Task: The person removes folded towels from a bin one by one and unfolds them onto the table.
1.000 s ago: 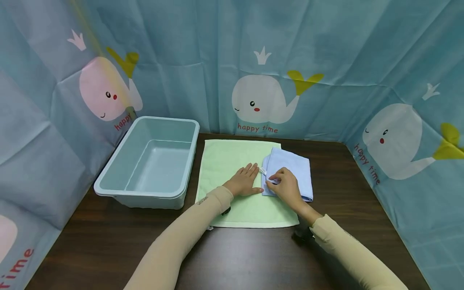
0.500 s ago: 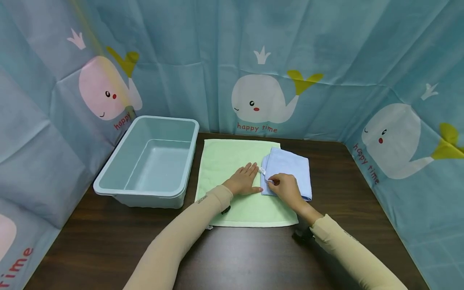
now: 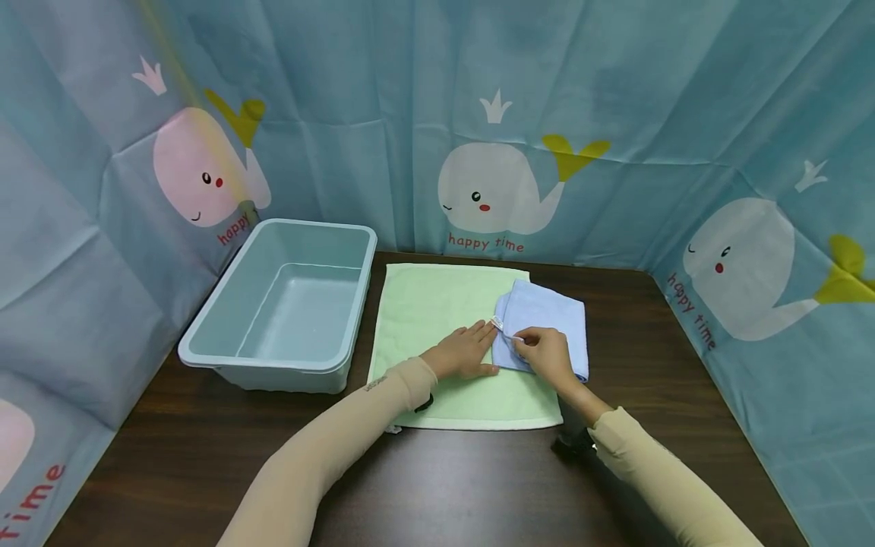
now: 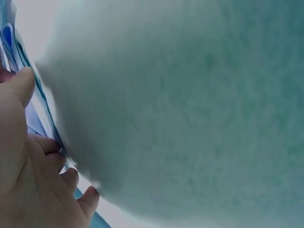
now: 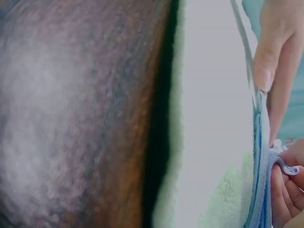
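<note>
A folded light blue towel lies over the right side of a pale green towel spread on the table. My right hand pinches a bit of the blue towel's upper layer near its left edge; the right wrist view shows the raised fold between thumb and fingers. With fingers extended, my left hand rests on the green towel, its fingertips at the blue towel's left edge. Just beyond those fingertips is a small white label on the blue towel.
A light blue-grey plastic basin stands at the left of the dark wooden table. Around the back and sides hangs a blue curtain with whale prints. A white tag sticks out at the green towel's front left edge.
My left hand has shifted slightly right, up to the blue towel's edge. The right hand's fingers have closed on the blue towel and lifted a small fold, moving slightly right.
</note>
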Available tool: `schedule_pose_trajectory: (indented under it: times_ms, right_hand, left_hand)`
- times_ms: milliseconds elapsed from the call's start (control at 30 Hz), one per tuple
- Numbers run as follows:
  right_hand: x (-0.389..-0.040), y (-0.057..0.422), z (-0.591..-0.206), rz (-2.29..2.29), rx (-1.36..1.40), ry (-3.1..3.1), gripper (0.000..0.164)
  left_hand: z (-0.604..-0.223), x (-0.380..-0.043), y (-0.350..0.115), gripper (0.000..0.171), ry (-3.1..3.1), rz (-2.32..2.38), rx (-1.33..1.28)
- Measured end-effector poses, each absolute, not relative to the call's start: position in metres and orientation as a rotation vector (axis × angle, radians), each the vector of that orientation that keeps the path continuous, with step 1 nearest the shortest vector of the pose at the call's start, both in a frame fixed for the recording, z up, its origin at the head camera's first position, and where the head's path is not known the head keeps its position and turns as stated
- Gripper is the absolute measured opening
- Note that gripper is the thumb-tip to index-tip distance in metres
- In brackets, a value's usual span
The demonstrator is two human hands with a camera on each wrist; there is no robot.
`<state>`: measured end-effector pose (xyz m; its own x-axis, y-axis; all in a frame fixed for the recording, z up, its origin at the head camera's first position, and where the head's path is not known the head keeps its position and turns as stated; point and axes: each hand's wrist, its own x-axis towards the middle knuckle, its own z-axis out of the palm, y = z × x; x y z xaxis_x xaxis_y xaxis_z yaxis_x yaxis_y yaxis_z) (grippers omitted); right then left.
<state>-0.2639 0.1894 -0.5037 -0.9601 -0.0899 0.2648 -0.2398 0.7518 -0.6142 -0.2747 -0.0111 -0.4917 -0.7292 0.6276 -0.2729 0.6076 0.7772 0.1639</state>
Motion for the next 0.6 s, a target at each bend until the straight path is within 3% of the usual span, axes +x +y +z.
schedule_pose_trajectory:
  times_ms: [600]
  right_hand:
    - [-0.259, 0.228, -0.476, 1.197, 0.073, -2.596, 0.015]
  left_hand:
    - [-0.489, -0.265, -0.011, 0.086, 2.634, -0.043, 0.988]
